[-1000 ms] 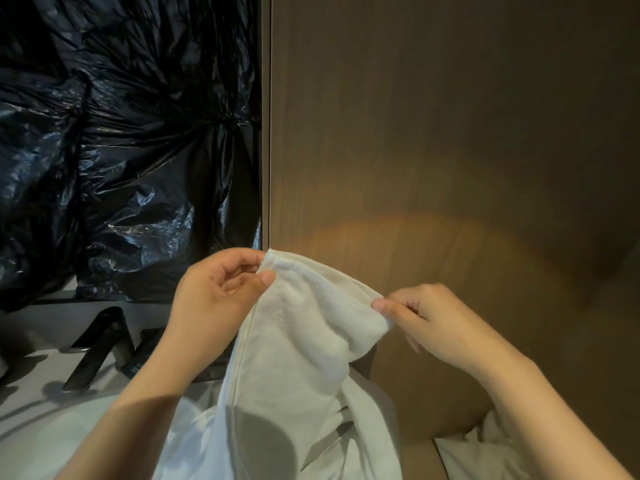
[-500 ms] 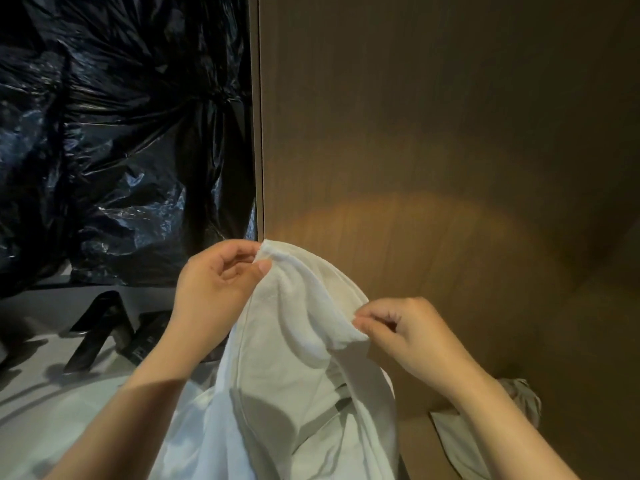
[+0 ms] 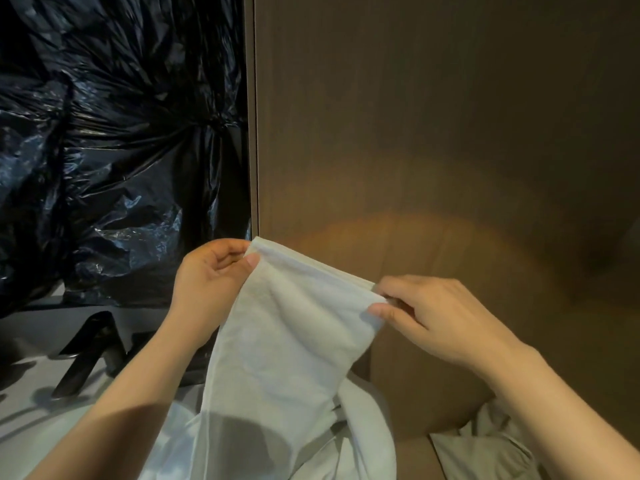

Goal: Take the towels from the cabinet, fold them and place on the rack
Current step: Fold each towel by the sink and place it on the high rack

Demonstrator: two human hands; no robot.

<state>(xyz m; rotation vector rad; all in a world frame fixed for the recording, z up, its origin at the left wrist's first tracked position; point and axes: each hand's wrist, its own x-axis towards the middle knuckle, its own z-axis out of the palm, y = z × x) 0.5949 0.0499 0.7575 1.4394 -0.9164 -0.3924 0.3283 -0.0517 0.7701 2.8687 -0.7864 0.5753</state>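
Left hand: thumb and curled fingers pinching the upper-left corner of the towel. Right hand: thumb and forefinger pinching the upper-right corner. Both hands are on the same short top edge, and that edge is stretched nearly taut.

Key relation: the top edge runs diagonally, with the left corner higher in frame and the right corner lower and further right. The towel's long axis drops from that edge toward bottom centre, and the tail bunches up on more white fabric there. The next fold likely means bringing the corners together or lifting to clear the tail. Neither hand is nearer, since each owns a corner.

Clearances:
- Brown wood panel sits directly behind the towel and fills the right and centre. Its vertical edge sits just above the left hand's corner, so there's little room to push forward.
- Black plastic bags are upper left, apart from the hands.
- A dark angled fixture stands on the pale surface at lower left, below the left forearm. The tail could snag on it if swung left.
- A crumpled pale cloth lies lower right, probably another towel.

The rack is not in view. Free room looks to be upward and back toward the person.
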